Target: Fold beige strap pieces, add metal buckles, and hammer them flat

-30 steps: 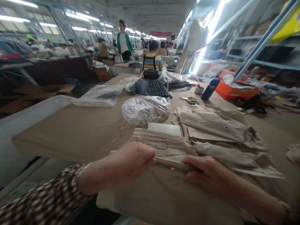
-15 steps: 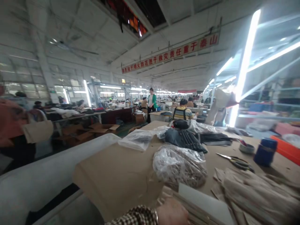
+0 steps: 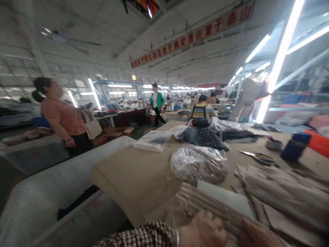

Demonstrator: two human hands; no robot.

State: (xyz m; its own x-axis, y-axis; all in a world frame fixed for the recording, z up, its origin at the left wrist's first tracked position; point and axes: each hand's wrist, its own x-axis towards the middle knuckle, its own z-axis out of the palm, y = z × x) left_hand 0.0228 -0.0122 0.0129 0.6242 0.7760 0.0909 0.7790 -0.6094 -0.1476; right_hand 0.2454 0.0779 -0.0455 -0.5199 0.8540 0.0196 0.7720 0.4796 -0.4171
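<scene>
In the head view, my left hand [image 3: 203, 230], in a checked sleeve with a band at the wrist, lies at the bottom edge with its fingers curled onto a stack of folded beige cloth pieces [image 3: 205, 202]. Part of my right hand [image 3: 259, 235] shows just to the right, touching the same stack; its fingers are mostly cut off by the frame. A pale flat sheet [image 3: 223, 195] rests along the stack's far side. More beige cloth [image 3: 285, 188] is heaped to the right. Beyond the stack sits a clear plastic bag [image 3: 199, 164] with brownish contents.
Scissors [image 3: 259, 157], a small round dish [image 3: 273, 143] and a blue thread cone [image 3: 295, 146] stand on the brown tabletop [image 3: 133, 175]. Dark cloth [image 3: 203, 139] lies farther back. A large white bin [image 3: 48, 192] adjoins the left edge. A person in orange [image 3: 64, 116] is beyond it.
The view has shifted, and the table now appears higher and farther right. My right hand has come into view on the stack. The person in orange shows farther right.
</scene>
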